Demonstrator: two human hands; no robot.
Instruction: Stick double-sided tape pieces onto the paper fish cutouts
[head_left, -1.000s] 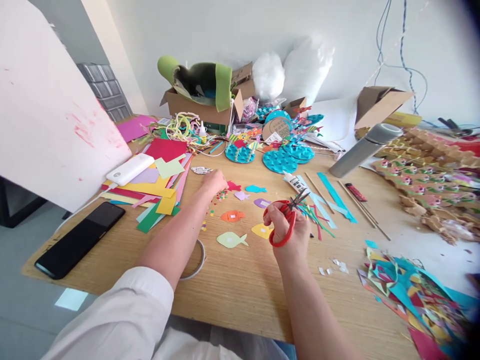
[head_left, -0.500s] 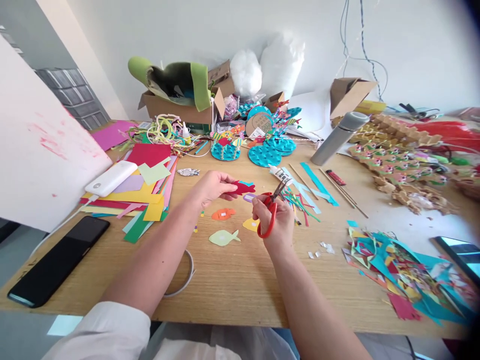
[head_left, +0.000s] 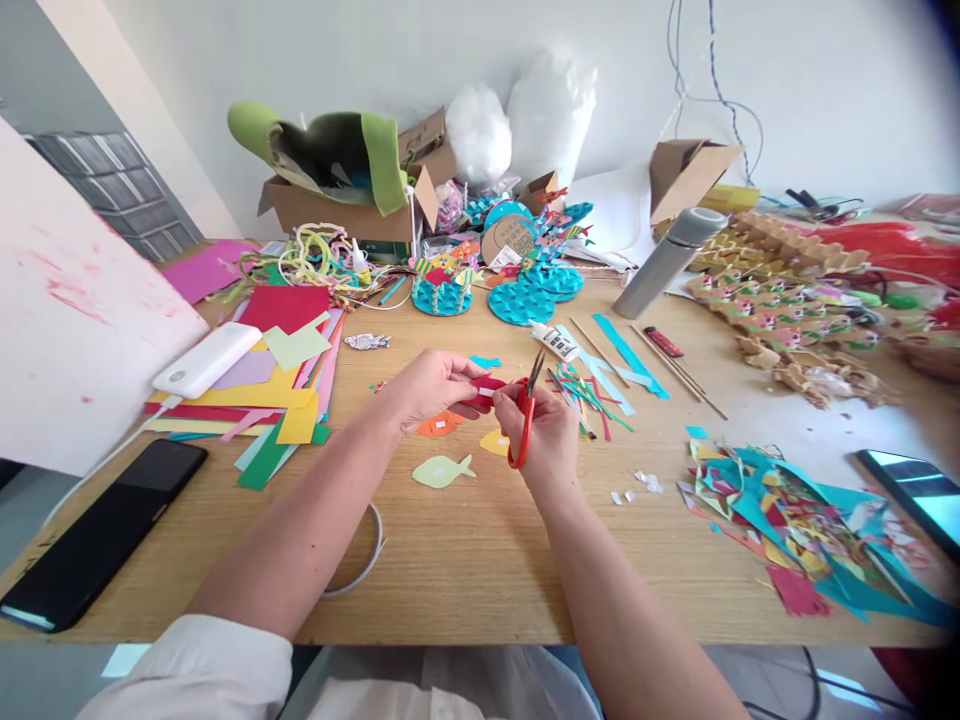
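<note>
My left hand [head_left: 442, 388] is closed on a red paper fish [head_left: 489, 386], partly hidden by my fingers. My right hand [head_left: 541, 432] has red-handled scissors [head_left: 527, 410] in its grip, blades pointing up and away. Its thumb and finger pinch at the right side of the red fish, where a small whitish piece shows. On the table below lie an orange paper fish [head_left: 441, 424], a yellow one [head_left: 495, 442] partly covered by my right hand, and a pale green one [head_left: 444, 470]. A blue paper fish [head_left: 486, 362] lies just beyond my hands.
Coloured paper sheets [head_left: 289, 310] and a white power bank [head_left: 208, 358] are at left, near a black phone [head_left: 105, 535]. A glue bottle [head_left: 555, 340], paper strips [head_left: 589, 395], a grey flask [head_left: 670, 262] and a heap of scraps [head_left: 795, 530] are to the right.
My hands have come together at the red fish, which was apart from my right hand and has turned. The blue fish beyond it shows more clearly. The whole view has shifted slightly.
</note>
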